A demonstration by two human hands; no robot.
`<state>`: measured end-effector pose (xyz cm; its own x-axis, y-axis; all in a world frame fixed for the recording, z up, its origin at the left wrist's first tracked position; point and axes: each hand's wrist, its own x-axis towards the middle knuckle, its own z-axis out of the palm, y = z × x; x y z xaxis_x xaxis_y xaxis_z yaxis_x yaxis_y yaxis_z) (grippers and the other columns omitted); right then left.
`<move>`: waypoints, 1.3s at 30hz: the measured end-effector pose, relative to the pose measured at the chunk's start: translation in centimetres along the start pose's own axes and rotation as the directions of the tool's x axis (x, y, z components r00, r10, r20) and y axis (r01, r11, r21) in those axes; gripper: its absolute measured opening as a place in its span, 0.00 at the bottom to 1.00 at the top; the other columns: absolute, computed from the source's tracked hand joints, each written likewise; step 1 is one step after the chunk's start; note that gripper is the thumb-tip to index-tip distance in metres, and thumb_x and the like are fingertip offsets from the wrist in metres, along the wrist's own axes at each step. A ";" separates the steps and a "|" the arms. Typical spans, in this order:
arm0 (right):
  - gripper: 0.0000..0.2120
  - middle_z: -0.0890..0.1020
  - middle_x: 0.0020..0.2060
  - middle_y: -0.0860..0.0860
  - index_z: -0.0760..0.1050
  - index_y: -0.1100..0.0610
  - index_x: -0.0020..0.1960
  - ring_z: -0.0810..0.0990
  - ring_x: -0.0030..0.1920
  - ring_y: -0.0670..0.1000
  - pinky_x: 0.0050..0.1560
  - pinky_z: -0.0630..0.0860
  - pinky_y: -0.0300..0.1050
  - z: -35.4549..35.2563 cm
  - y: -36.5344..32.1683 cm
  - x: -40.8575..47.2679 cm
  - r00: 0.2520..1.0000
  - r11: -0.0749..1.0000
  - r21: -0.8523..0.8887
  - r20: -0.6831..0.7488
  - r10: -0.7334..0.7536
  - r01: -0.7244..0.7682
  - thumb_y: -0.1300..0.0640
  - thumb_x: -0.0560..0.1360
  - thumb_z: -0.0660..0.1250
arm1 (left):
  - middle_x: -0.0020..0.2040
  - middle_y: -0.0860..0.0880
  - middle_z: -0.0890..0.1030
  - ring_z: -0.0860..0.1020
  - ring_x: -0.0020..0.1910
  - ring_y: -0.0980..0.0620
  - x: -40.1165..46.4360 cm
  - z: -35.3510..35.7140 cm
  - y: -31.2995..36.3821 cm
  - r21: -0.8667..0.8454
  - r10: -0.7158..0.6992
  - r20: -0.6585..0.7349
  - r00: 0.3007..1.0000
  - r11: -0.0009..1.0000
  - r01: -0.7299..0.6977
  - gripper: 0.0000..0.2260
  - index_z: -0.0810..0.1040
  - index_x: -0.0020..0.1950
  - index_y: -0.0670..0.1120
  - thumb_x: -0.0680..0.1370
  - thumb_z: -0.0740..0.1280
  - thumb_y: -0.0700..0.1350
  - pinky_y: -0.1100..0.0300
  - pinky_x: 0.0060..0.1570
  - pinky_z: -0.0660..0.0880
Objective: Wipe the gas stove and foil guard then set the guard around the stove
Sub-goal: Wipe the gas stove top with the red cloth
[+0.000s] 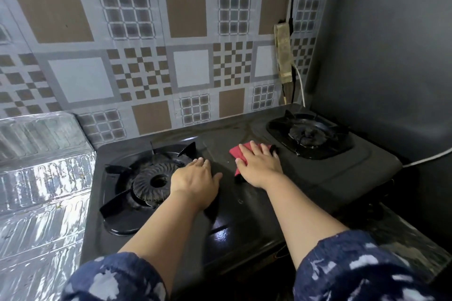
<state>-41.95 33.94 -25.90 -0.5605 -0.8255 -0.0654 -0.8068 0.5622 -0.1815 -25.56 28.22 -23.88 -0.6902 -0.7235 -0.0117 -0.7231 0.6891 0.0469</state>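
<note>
My right hand (259,165) presses a red cloth (241,154) flat, fingers straight, mid-stove (318,178); my left hand (197,178) rests open beside it. The foil guard (41,178) lies left, against the tiled wall (146,44).

I read the light as soft and moderately dim. Strong glare on the foil guard (41,193) at left; glossy highlights on the black gas stove (220,234) near its front. Wide-angle bending at the edges. Overall soft, slightly smeared detail, right wall murky.
</note>
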 end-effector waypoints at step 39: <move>0.34 0.34 0.76 0.46 0.36 0.37 0.74 0.33 0.76 0.58 0.71 0.33 0.67 -4.3 1.7 16.9 0.901 0.951 -0.115 0.368 -0.229 0.288 0.31 0.75 0.47 | 0.80 0.48 0.43 0.43 0.78 0.51 11.2 -0.6 3.5 -0.207 0.001 0.249 0.968 0.977 0.052 0.52 0.44 0.79 0.45 0.68 0.64 0.72 0.50 0.77 0.46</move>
<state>-53.55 21.18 -23.11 -0.2519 -0.8908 -0.3783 -0.9500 0.3021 -0.0787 -35.87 22.50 -23.26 -0.6756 -0.6898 -0.2602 -0.7372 0.6271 0.2516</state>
